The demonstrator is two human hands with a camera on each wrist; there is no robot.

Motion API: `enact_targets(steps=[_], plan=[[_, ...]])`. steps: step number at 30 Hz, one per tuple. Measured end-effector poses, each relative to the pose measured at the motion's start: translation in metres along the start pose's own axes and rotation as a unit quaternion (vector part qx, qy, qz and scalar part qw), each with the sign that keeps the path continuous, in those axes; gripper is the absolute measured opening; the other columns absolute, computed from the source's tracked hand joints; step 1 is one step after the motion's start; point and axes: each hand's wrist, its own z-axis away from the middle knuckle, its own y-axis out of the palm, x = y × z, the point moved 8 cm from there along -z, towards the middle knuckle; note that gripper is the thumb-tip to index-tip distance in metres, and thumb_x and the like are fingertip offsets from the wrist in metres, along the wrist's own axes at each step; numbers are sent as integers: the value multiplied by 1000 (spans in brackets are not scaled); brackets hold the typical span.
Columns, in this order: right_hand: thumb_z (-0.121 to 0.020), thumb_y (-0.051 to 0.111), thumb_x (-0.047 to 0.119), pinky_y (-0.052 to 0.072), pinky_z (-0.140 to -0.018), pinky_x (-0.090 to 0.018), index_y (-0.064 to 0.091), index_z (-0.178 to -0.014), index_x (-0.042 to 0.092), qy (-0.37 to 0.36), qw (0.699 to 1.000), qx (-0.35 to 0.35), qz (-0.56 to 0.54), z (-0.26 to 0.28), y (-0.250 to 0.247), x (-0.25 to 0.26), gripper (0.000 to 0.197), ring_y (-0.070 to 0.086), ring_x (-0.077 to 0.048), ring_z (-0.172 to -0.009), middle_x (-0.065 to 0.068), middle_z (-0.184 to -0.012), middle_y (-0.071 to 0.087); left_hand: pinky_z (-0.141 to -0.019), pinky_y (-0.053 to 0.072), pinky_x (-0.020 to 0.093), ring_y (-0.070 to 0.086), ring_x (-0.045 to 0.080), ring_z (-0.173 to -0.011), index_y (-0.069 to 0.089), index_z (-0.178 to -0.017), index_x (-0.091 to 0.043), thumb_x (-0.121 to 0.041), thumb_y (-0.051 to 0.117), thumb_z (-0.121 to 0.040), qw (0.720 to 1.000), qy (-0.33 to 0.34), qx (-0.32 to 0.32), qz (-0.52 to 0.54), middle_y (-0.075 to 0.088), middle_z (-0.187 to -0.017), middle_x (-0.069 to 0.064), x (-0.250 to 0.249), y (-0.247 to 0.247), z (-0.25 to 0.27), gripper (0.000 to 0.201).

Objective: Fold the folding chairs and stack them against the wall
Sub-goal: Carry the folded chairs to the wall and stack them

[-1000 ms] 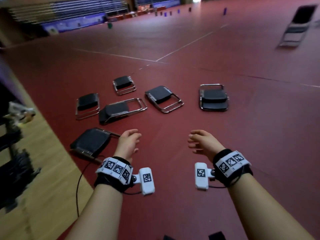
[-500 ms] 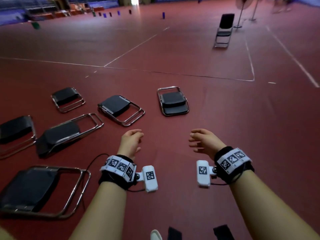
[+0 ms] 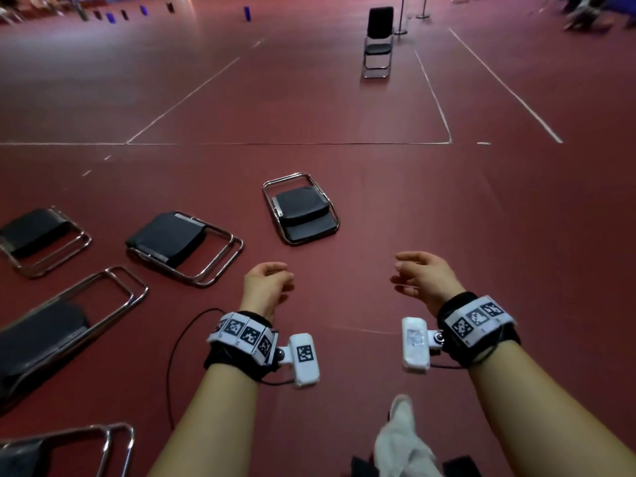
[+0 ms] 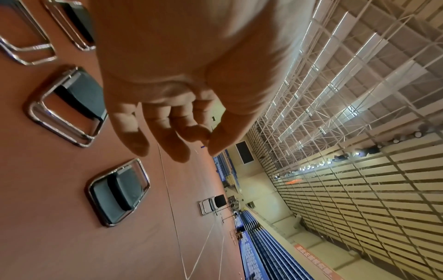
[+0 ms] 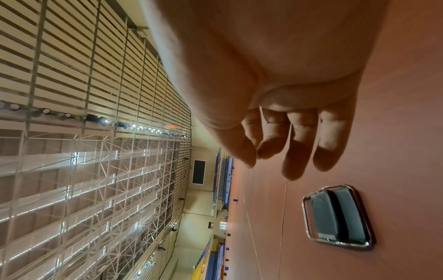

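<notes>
Several folded black chairs with chrome frames lie flat on the red floor. The nearest one ahead (image 3: 303,210) also shows in the left wrist view (image 4: 118,192) and the right wrist view (image 5: 336,216). Another (image 3: 182,244) lies to its left, with more (image 3: 41,235) (image 3: 62,325) (image 3: 69,449) along the left edge. One unfolded chair (image 3: 378,39) stands far ahead. My left hand (image 3: 270,284) and right hand (image 3: 418,275) hang in the air with loosely curled fingers (image 4: 177,136) (image 5: 297,149), holding nothing.
White court lines (image 3: 433,94) cross the red floor (image 3: 481,218). Small dark and blue markers (image 3: 246,12) stand at the far end. Stand poles (image 3: 401,15) rise behind the upright chair. My white shoe (image 3: 401,428) steps forward below. Blue bleachers (image 4: 263,252) line the hall.
The view has swung right and moved forward: the folded chairs slid to the left and nearer, and the upright chair came toward the centre. Both hands stay empty.
</notes>
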Motion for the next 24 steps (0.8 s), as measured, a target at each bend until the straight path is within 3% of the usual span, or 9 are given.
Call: enact_targets(steps=[8,11,15,18,22,24], plan=[[-90,62,-3,57,-59,-27,63,-93,12,-14,999,-42,-8,-194,-64,75,16,63,-19,-64,-9,-83,61,-61,47,29,55,16,-56,61,-93,-11,6,65,-87,999,22,41,-16,62,-74,5,-72,171,-160,19],[-89,62,-6,56,-57,-26,62,-92,11,-20,998,-55,-14,-259,-82,118,16,60,-18,-60,-8,-80,61,-54,48,25,52,16,-55,62,-94,-9,8,64,-88,998,30,49,-3,60,-73,5,-109,228,-210,18],[-87,62,-8,55,-58,-26,62,-94,9,-27,999,-46,-5,-335,-89,160,18,58,-17,-58,-7,-76,60,-52,47,25,52,16,-55,61,-86,-11,7,65,-87,999,34,39,1,59,-73,5,-137,277,-273,18],[-86,64,-9,57,-57,-26,63,-95,8,-25,999,-40,-3,-394,-94,180,20,58,-17,-57,-7,-75,60,-43,43,20,52,17,-57,61,-84,-11,8,65,-87,999,29,38,0,59,-73,6,-149,311,-324,20],[-84,66,-9,56,-55,-26,64,-94,8,-17,998,-54,3,-488,-100,198,19,58,-16,-55,-9,-74,61,-51,47,22,54,16,-59,63,-85,-12,5,68,-87,998,22,55,-14,62,-74,5,-165,372,-409,18],[-84,67,-9,55,-53,-24,63,-92,7,-14,998,-61,0,-539,-97,211,18,56,-15,-51,-10,-73,60,-45,45,19,54,12,-51,63,-89,-10,4,69,-87,997,19,68,-11,61,-72,4,-177,403,-456,15]])
